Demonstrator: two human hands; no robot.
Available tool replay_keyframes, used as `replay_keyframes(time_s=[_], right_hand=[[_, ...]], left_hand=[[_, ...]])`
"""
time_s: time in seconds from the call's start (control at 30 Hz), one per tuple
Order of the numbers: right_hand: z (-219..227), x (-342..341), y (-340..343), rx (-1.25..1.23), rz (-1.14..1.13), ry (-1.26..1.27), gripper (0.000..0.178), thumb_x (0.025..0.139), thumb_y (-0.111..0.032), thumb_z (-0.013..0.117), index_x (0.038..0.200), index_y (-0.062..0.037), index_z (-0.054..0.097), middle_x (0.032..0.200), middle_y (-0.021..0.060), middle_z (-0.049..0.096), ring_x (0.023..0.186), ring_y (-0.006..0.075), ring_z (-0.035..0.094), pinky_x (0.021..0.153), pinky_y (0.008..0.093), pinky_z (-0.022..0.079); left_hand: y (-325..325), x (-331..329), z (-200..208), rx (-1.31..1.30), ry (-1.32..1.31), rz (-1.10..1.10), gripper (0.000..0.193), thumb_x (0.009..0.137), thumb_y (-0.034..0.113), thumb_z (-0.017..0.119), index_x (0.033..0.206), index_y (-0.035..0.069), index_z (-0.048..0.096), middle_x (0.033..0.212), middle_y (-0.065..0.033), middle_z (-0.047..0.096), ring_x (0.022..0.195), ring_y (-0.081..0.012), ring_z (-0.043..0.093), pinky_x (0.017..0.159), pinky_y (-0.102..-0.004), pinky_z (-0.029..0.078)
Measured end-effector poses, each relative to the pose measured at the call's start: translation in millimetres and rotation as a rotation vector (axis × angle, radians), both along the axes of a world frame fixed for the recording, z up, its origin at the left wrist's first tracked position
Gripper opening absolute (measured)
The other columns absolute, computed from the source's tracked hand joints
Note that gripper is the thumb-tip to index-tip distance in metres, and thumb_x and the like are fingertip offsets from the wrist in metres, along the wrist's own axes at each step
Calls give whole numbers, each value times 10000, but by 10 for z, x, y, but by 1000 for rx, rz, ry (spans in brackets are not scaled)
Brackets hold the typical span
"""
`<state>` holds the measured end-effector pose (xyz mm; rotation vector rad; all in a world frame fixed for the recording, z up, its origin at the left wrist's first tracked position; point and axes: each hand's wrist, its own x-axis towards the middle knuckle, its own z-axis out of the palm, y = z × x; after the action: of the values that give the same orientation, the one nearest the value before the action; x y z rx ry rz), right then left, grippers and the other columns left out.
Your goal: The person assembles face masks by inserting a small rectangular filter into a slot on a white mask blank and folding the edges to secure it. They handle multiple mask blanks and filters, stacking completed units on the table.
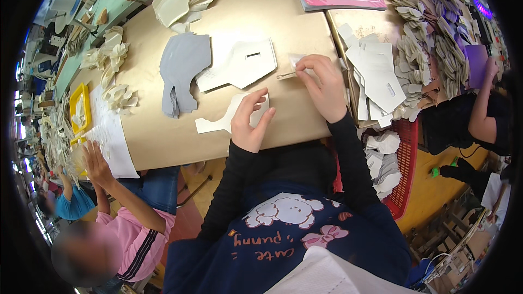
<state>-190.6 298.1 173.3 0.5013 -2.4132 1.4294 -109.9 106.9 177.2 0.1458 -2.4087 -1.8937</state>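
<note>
Pinching 1 slender tool (286,75) between thumb and fingers of the right hand (326,88). Arching the left hand (250,122), with fingers parted from thumb, over the right end of 1 white cut piece (223,123). Farther out, facing 1 white stack (242,65) beside 1 grey stack (186,59).

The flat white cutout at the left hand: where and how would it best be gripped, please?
Probably pinch the flat white cutout by its narrow left end, coming from the left: that end lies uncovered, while the left hand covers part of the wider end. It lies flat, so its edge may need lifting.
</note>
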Motion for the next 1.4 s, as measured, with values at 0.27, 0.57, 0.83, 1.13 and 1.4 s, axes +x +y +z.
replay_keyframes(time_s=[0.27,0.57,0.83,1.13,1.4], right_hand=[[212,218,78,106,142,4,140,829,36,674,954,-21,649,968,107,667,994,304,621,859,374,484],[129,262,208,-178,-203,-261,83,910,-32,645,971,23,629,903,118,664,836,265,636,775,324,493],[63,184,284,171,-357,-151,258,876,-84,673,1129,-33,667,1098,127,675,1044,309,624,920,399,479],[-151,463,52,678,340,101,447,831,-319,750,1267,-267,667,1526,70,432,1441,351,342,1169,522,291],[49,438,230,430,30,-49,415,837,-210,758,1235,-132,670,1361,127,547,1243,350,503,1045,448,406]], left_hand=[[104,-158,42,50,-51,-107,202,918,92,707,1069,-42,709,992,-83,715,882,-156,657,805,-273,514],[45,-77,-132,686,-300,146,181,967,124,675,1073,-22,682,938,-63,696,835,-135,650,804,-275,526],[-93,28,-143,676,-273,230,199,959,131,687,1077,-29,683,972,-73,704,864,-140,655,819,-276,524],[-122,16,-48,634,-242,181,284,1023,155,575,1279,33,578,1029,-79,684,926,-148,649,787,-252,503],[-94,37,54,292,-124,-144,481,971,39,602,1443,71,517,1142,-53,546,938,-132,631,815,-265,508]])
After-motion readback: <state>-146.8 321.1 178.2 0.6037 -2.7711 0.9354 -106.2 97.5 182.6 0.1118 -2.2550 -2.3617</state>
